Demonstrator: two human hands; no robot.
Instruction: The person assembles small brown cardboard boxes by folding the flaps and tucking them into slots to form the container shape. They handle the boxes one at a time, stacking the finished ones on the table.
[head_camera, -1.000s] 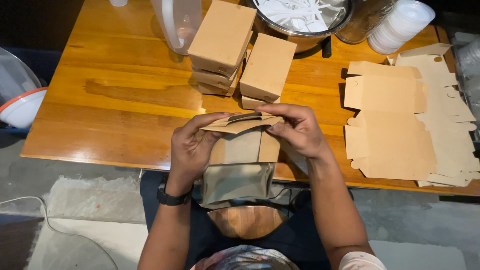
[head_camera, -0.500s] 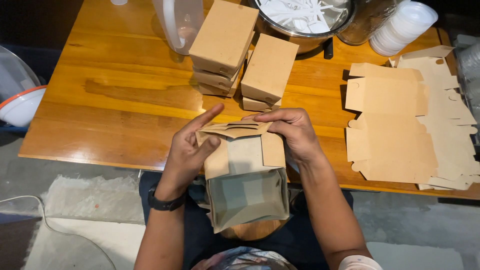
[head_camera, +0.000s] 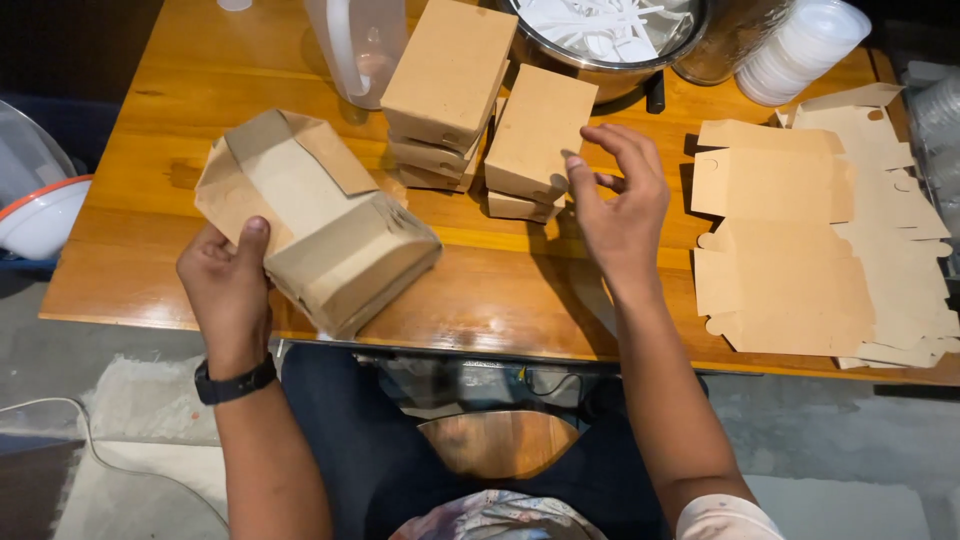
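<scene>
While the brown box (head_camera: 320, 225) is gripped by the left hand (head_camera: 228, 285), it is tilted, its long side running from upper left to lower right. The right hand (head_camera: 620, 205) is held open, empty, just beside stacked boxes (head_camera: 535, 140).

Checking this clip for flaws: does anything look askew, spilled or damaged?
Nothing spilled or torn. The stacks of folded boxes lean unevenly, and the flat cardboard blanks lie fanned out untidily on the table.
</scene>
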